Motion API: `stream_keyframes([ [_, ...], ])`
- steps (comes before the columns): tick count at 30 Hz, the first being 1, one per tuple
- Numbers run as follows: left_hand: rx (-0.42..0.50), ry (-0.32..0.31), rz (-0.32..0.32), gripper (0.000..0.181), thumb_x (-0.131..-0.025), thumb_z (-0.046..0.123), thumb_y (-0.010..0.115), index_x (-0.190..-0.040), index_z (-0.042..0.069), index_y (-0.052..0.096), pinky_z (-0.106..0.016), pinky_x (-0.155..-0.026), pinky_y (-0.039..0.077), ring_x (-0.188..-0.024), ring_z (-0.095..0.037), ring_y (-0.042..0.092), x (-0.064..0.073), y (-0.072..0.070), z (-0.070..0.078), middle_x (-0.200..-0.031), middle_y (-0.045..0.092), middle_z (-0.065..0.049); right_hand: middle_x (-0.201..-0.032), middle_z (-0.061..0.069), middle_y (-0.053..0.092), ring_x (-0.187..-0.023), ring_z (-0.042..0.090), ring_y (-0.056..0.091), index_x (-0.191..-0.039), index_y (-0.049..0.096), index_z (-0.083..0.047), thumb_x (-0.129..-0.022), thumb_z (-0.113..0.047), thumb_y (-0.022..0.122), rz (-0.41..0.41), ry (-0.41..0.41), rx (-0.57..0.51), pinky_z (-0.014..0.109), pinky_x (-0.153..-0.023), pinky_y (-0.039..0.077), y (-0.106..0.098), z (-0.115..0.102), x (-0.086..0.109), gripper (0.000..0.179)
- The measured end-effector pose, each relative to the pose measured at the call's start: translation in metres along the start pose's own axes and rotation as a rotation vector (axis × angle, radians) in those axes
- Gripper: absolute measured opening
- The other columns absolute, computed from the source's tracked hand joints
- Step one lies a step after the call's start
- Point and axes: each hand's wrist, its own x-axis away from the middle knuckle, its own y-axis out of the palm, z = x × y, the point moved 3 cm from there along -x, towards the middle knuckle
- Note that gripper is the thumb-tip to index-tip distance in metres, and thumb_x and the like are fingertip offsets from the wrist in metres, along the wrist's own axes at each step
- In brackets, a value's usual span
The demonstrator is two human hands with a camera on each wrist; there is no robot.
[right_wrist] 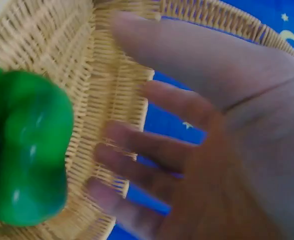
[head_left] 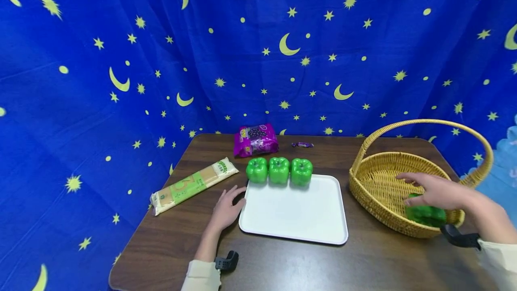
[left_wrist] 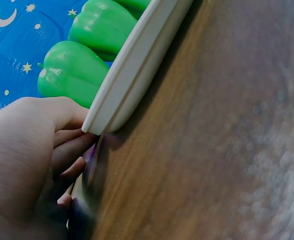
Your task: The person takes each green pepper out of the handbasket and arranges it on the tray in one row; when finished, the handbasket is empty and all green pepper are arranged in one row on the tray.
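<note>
My left hand [head_left: 228,210] rests at the left edge of a white tray [head_left: 295,214], its thumb and index fingertips touching the rim. From the left wrist view, the thumb [left_wrist: 69,112] meets the tray's raised rim [left_wrist: 121,75]. Three shiny green bell peppers [head_left: 278,170] stand in a row along the tray's back left edge. My right hand [head_left: 438,190] is over a wicker basket [head_left: 375,192], fingers spread and holding nothing. Inside the basket, partly under that hand, lies a green bell pepper [right_wrist: 34,150], beside the fingers in the right wrist view.
A long packet with a green label [head_left: 195,185] lies left of the tray. Behind the peppers are a purple package [head_left: 256,140] and a small wrapped candy [head_left: 302,144]. The basket's tall handle [head_left: 420,121] arches overhead. A blue starry curtain [head_left: 242,57] hangs behind the wooden table [head_left: 327,266].
</note>
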Motion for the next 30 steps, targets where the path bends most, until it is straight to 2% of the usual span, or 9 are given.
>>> stream_keyframes([
  [2, -0.005, 0.012, 0.000, 0.039, -0.095, 0.028, 0.059, -0.133, 0.021, 0.059, -0.054, -0.114, 0.014, -0.139, -0.031, 0.030, 0.000, 0.000, 0.000, -0.142, 0.048, -0.011, -0.128, 0.034, 0.049, -0.111, 0.050, 0.051, -0.138, 0.039, 0.008, -0.081, -0.041, 0.074, -0.081, 0.031, -0.030, 0.060, -0.082, 0.048, 0.004, 0.006, 0.004, 0.083],
  [5, -0.001, 0.023, 0.002, 0.039, -0.095, 0.028, 0.059, -0.133, 0.020, 0.060, -0.051, -0.115, 0.013, -0.138, -0.029, 0.031, -0.001, 0.001, 0.000, -0.141, 0.049, -0.010, -0.123, 0.034, 0.050, -0.094, 0.039, 0.057, -0.138, 0.039, 0.007, -0.080, -0.028, 0.077, -0.152, 0.088, -0.081, 0.047, -0.070, 0.052, 0.009, 0.014, 0.006, 0.078],
  [9, 0.007, 0.020, 0.008, 0.039, -0.094, 0.027, 0.059, -0.133, 0.020, 0.060, -0.053, -0.114, 0.013, -0.138, -0.031, 0.030, 0.000, 0.001, -0.001, -0.142, 0.048, -0.011, -0.111, 0.020, 0.055, -0.077, 0.022, 0.052, -0.134, 0.045, 0.004, -0.072, -0.004, 0.076, -0.165, 0.169, -0.105, 0.034, -0.058, 0.047, 0.010, 0.021, 0.005, 0.070],
  [14, 0.004, 0.014, 0.007, 0.039, -0.094, 0.029, 0.059, -0.133, 0.022, 0.059, -0.056, -0.113, 0.014, -0.139, -0.034, 0.027, 0.000, 0.001, -0.002, -0.144, 0.046, -0.012, -0.093, 0.007, 0.054, -0.074, 0.021, 0.050, -0.130, 0.050, 0.002, -0.066, 0.007, 0.070, -0.153, 0.186, -0.052, 0.034, -0.057, 0.046, 0.011, 0.026, 0.003, 0.068],
  [16, 0.006, 0.017, 0.005, 0.039, -0.095, 0.028, 0.059, -0.133, 0.021, 0.059, -0.054, -0.114, 0.013, -0.139, -0.032, 0.028, 0.000, 0.001, -0.002, -0.144, 0.046, -0.012, -0.092, 0.007, 0.055, -0.075, 0.020, 0.050, -0.129, 0.051, 0.002, -0.071, 0.002, 0.071, -0.133, 0.169, -0.024, 0.033, -0.058, 0.044, 0.011, 0.027, 0.003, 0.061],
  [19, 0.005, 0.017, 0.002, 0.039, -0.095, 0.029, 0.059, -0.133, 0.021, 0.059, -0.052, -0.115, 0.012, -0.139, -0.030, 0.029, -0.001, 0.000, -0.001, -0.143, 0.046, -0.011, -0.096, 0.007, 0.059, -0.079, 0.020, 0.052, -0.125, 0.056, 0.002, -0.081, -0.015, 0.073, -0.079, 0.142, 0.035, 0.034, -0.061, 0.045, 0.011, 0.029, 0.001, 0.051],
  [22, 0.002, 0.013, 0.001, 0.039, -0.095, 0.029, 0.059, -0.133, 0.021, 0.059, -0.054, -0.114, 0.013, -0.139, -0.032, 0.028, -0.002, 0.000, -0.001, -0.143, 0.046, -0.012, -0.099, 0.010, 0.063, -0.084, 0.022, 0.056, -0.121, 0.060, 0.002, -0.085, -0.033, 0.071, -0.015, 0.107, 0.114, 0.038, -0.065, 0.048, 0.012, 0.031, -0.002, 0.051],
  [26, 0.000, 0.005, 0.001, 0.040, -0.095, 0.030, 0.059, -0.133, 0.022, 0.059, -0.056, -0.113, 0.014, -0.139, -0.034, 0.027, -0.002, 0.000, -0.001, -0.144, 0.046, -0.011, -0.105, 0.022, 0.065, -0.094, 0.039, 0.061, -0.121, 0.060, 0.004, -0.090, -0.048, 0.062, 0.053, 0.119, 0.184, 0.053, -0.074, 0.050, 0.014, 0.032, -0.004, 0.061],
  [30, -0.003, -0.005, -0.003, 0.040, -0.094, 0.030, 0.058, -0.133, 0.022, 0.059, -0.055, -0.113, 0.014, -0.139, -0.034, 0.027, -0.001, 0.001, -0.001, -0.144, 0.045, -0.012, -0.113, 0.033, 0.059, -0.104, 0.055, 0.053, -0.124, 0.056, 0.010, -0.092, -0.056, 0.053, 0.073, 0.157, 0.190, 0.064, -0.080, 0.044, 0.016, 0.031, -0.005, 0.073],
])
